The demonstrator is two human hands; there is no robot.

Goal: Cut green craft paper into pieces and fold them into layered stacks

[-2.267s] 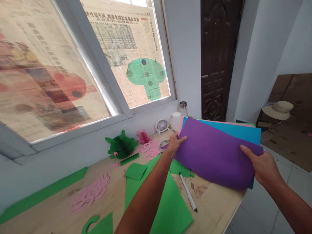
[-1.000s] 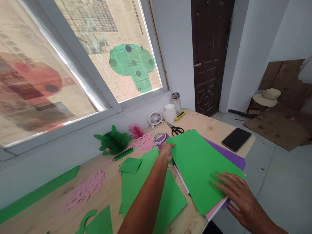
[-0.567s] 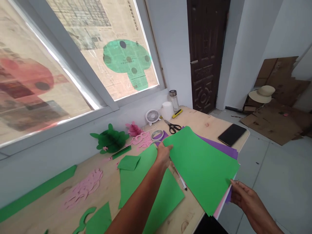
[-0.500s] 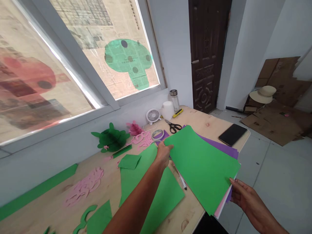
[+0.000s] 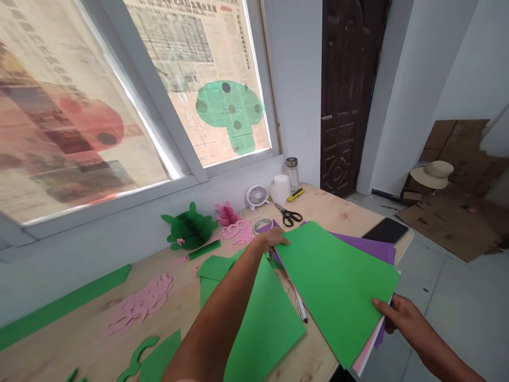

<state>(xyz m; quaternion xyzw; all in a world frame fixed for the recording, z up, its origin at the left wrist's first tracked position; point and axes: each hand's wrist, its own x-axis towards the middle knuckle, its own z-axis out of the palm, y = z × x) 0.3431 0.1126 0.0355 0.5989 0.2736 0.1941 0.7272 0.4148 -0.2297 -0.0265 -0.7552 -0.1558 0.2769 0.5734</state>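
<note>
The loose stack of smooth paper sheets, bright green on top with pink and purple edges showing, sits at the rim of the pale wooden counter, its near corner overhanging. Its uneven layers could slide apart or drop if either grip slackens. The left hand, arm stretched across, pinches the far-left corner; the right hand pinches the right edge, thumb on top.

Paper stack shows green topmost; pink, white, purple below. Door is dark brown; fan, white. Window cutout is green, dark-spotted. Counter shows pale woodgrain.
</note>
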